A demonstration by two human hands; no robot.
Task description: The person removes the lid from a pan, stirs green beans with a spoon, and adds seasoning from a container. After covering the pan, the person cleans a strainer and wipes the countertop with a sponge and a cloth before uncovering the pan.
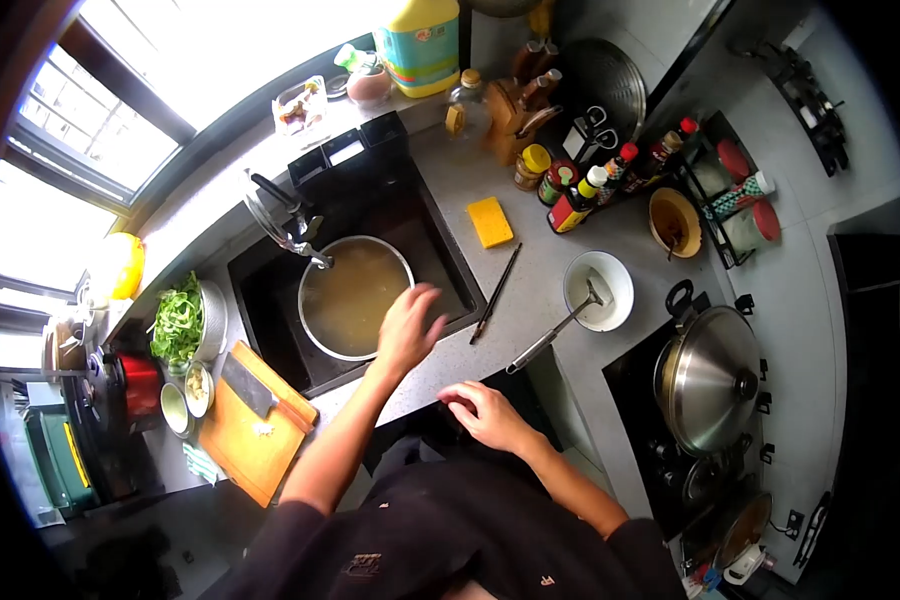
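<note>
My left hand [410, 328] is held over the front right rim of a round metal pot [302, 318], its fingers stretched out and nothing in them. Cloudy brownish liquid [355, 295] fills the pot, which stands in the dark sink [440, 235] under the faucet [305, 248]. In front of the counter edge, close to my body, my right hand [482, 412] is loosely bent with no object visible in it. Between the sink and a white bowl [615, 300] lie dark chopsticks [496, 293]. A ladle [555, 333] rests in that bowl, its handle sticking out over the counter.
On the left, a cleaver [247, 386] lies on a wooden cutting board [240, 440], beside a bowl of leafy greens [178, 318]. A yellow sponge [489, 222] sits right of the sink, with sauce bottles [577, 200] behind. A lidded wok [712, 380] stands on the stove.
</note>
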